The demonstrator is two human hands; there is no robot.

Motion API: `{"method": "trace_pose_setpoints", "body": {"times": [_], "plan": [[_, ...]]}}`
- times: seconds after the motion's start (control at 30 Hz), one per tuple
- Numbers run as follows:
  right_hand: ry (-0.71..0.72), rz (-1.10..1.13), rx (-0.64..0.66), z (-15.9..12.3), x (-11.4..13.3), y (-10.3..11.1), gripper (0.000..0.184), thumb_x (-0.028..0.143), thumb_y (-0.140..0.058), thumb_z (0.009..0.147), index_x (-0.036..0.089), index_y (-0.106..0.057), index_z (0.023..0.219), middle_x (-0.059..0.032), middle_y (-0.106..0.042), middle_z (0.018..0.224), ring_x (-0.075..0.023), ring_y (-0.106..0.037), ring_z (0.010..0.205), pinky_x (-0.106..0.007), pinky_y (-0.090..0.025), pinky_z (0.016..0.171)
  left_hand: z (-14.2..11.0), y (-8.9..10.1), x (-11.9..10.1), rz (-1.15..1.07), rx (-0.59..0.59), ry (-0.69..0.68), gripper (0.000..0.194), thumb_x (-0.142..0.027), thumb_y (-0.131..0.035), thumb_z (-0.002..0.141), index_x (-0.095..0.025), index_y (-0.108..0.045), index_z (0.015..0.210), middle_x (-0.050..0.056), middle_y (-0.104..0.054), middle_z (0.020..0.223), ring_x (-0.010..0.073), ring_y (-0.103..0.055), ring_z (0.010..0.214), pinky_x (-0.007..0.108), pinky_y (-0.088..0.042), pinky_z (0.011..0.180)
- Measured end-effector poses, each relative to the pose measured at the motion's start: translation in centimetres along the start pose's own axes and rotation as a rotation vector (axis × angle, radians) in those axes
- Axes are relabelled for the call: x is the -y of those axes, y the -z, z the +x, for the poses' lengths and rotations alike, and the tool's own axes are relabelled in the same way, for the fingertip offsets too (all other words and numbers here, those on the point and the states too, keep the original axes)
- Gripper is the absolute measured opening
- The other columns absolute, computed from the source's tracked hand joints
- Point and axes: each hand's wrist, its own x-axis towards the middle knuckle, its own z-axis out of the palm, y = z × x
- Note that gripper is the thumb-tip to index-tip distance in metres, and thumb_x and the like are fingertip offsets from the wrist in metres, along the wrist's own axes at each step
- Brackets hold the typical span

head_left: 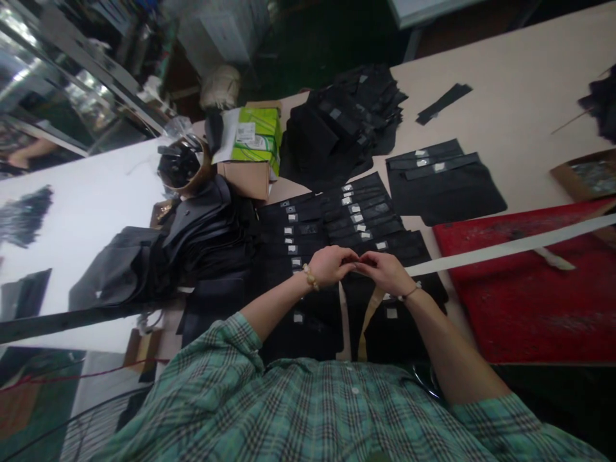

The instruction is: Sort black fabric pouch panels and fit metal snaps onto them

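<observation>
My left hand [331, 264] and my right hand [389, 272] meet at the fingertips, both pinched closed, above rows of black fabric pieces [308, 330] with small white patches. A long pale strip [462, 258] of tape-like material runs from my right hand out to the right edge. Below that hand hangs a tan strip [369, 321], curling down toward my shirt; whether the two are one piece is hidden by the fingers. What the left fingertips pinch is too small to make out.
Stacked black pieces [206, 224] lie at left, with a green box [257, 131] and a round container of dark items [185, 165] behind. A black heap [341, 122] sits farther back. On the right are a red board [534, 301] and a small open box [587, 174].
</observation>
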Motion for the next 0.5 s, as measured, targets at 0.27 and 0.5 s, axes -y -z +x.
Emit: {"method": "trace_pose_setpoints", "body": {"times": [0.27, 0.5], "plan": [[-0.08, 0.163, -0.033, 1.3, 0.0, -0.8, 0.03, 0.047, -0.057, 0.08, 0.019, -0.066, 0.074, -0.0021, -0.066, 0.068, -0.0155, -0.055, 0.063, -0.025, -0.039, 0.058, -0.2, -1.0, -0.7, 0.229, -0.077, 0.013, 0.015, -0.029, -0.052, 0.093, -0.026, -0.067, 0.095, 0.005, -0.065, 0.094, 0.0207, -0.057, 0.092, 0.03, -0.048, 0.07], [-0.367, 0.473, -0.367, 2.7, -3.0, -1.0, 0.038, 0.056, -0.063, 0.069, 0.018, -0.062, 0.07, -0.0009, -0.06, 0.059, -0.0145, -0.052, 0.055, -0.026, -0.041, 0.053, 2.2, -0.3, 4.6, -0.225, -0.363, 0.127, 0.011, -0.031, -0.063, 0.087, -0.021, -0.069, 0.085, 0.003, -0.066, 0.092, 0.0166, -0.058, 0.091, 0.03, -0.046, 0.087]]}}
